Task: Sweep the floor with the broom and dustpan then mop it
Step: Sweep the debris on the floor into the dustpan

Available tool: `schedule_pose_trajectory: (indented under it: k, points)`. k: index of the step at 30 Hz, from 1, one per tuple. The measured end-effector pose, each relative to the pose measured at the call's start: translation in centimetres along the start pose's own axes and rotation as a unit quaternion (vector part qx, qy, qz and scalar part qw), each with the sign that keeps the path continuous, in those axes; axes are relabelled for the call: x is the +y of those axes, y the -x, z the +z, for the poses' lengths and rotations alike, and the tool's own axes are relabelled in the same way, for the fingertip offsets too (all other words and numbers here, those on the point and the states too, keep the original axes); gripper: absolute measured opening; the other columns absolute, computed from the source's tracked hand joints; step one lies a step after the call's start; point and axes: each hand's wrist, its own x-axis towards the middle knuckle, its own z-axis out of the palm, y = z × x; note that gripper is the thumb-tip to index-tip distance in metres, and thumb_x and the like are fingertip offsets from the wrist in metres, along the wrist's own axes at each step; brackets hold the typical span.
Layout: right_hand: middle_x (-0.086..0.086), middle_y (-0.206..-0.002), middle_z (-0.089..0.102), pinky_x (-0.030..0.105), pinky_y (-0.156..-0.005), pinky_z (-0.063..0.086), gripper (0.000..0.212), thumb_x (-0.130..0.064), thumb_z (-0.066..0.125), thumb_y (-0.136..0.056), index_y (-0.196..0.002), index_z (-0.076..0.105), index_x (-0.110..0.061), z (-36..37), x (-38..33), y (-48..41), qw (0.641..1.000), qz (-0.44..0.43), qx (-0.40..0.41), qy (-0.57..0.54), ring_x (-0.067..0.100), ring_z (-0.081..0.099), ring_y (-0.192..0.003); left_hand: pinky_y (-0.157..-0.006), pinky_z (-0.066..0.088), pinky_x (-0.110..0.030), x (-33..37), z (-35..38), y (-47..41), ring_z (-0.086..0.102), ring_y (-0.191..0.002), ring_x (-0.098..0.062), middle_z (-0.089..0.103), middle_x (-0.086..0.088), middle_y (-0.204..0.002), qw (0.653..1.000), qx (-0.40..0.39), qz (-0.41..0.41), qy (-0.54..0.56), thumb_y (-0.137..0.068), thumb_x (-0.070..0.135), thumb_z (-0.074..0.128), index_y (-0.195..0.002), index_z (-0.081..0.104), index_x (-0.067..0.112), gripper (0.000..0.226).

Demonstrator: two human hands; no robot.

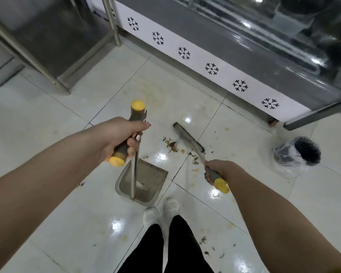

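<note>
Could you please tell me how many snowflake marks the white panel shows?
6, in one row along the white panel, from the first snowflake beside the metal leg to the last at its right end; another may hide behind that leg.

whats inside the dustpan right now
The dustpan holds only a few pale streaks near its back; the scraps lie on the floor beside the broom. Its upright handle covers a thin strip of the pan.
</note>
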Motion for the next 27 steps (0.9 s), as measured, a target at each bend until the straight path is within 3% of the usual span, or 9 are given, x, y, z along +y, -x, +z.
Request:
schedule_pose_trajectory:
  k: [4, 8, 12, 16, 20, 23, 27]
  points:
    - [0.008, -0.068, 0.047, 0.017, -0.038, 0.041, 0.021, -0.021, 0.04, -0.1, -0.081, 0.04, -0.01, 3.9, 2.4, 0.2, 0.995, 0.032, -0.041, 0.085, 0.016, 0.047, -0.044, -0.031, 0.031, -0.012, -0.6, 0.1, 0.2, 0.03, -0.025, -0.006, 0.033, 0.004, -0.036, 1.0, 0.016, -0.013, -0.003, -0.088, 0.027, 0.062, -0.064, 0.039, 0.014, 0.036]
    - [0.005, -0.066, 0.043, 0.015, -0.037, 0.041, 0.026, -0.027, 0.04, -0.1, -0.081, 0.04, -0.01, 6.3, 3.5, 1.9, 0.992, 0.037, -0.087, 0.083, 0.015, 0.044, -0.05, -0.031, 0.03, -0.013, -1.4, 0.3, 0.7, 0.029, -0.026, -0.007, 0.032, 0.002, -0.038, 0.999, 0.016, -0.024, -0.014, -0.088, 0.028, 0.063, -0.064, 0.039, 0.014, 0.036]
    - [0.005, -0.066, 0.041, 0.015, -0.032, 0.041, 0.031, -0.03, 0.046, -0.099, -0.077, 0.04, -0.008, 5.0, 1.3, 3.3, 0.99, 0.043, -0.123, 0.055, 0.013, 0.046, -0.028, -0.03, 0.03, -0.012, -1.5, 0.5, 1.2, 0.029, -0.026, -0.007, 0.031, 0.002, -0.04, 0.999, 0.018, -0.023, -0.017, -0.088, 0.027, 0.063, -0.064, 0.039, 0.014, 0.036]
    - [0.008, -0.061, 0.049, 0.015, -0.031, 0.041, 0.032, -0.032, 0.054, -0.095, -0.081, 0.045, -0.005, 3.0, -0.8, 4.1, 0.99, 0.053, -0.127, 0.014, 0.015, 0.046, -0.026, -0.031, 0.03, -0.012, -1.7, 0.5, 1.6, 0.029, -0.026, -0.007, 0.031, 0.002, -0.041, 1.0, 0.018, -0.019, -0.012, -0.088, 0.027, 0.063, -0.063, 0.039, 0.014, 0.037]
    - [0.004, -0.074, 0.047, 0.016, -0.033, 0.042, 0.02, -0.029, 0.059, -0.093, -0.088, 0.05, -0.011, 3.0, -1.1, 3.1, 0.995, 0.016, -0.085, -0.043, 0.014, 0.051, -0.036, -0.031, 0.03, -0.012, -2.1, 0.6, 1.7, 0.029, -0.026, -0.006, 0.032, 0.002, -0.041, 1.0, 0.018, -0.018, -0.011, -0.089, 0.026, 0.062, -0.064, 0.039, 0.013, 0.036]
    - [0.004, -0.081, 0.047, 0.018, -0.037, 0.046, 0.018, -0.029, 0.052, -0.096, -0.106, 0.044, -0.015, 3.7, -1.0, 2.1, 0.999, -0.008, -0.049, -0.015, 0.014, 0.049, -0.057, -0.03, 0.03, -0.012, -2.2, 0.4, 1.7, 0.029, -0.025, -0.006, 0.033, 0.003, -0.037, 1.0, 0.019, -0.013, -0.008, -0.089, 0.025, 0.061, -0.063, 0.038, 0.013, 0.037]
    - [0.009, -0.076, 0.053, 0.022, -0.044, 0.047, 0.015, -0.021, 0.041, -0.1, -0.111, 0.038, -0.013, 7.4, 0.8, 1.6, 0.998, 0.01, -0.057, 0.03, 0.016, 0.051, -0.054, -0.031, 0.031, -0.011, -2.6, 0.1, 1.7, 0.03, -0.025, -0.006, 0.034, 0.002, -0.04, 1.0, 0.021, -0.012, -0.02, -0.089, 0.026, 0.061, -0.064, 0.039, 0.013, 0.036]
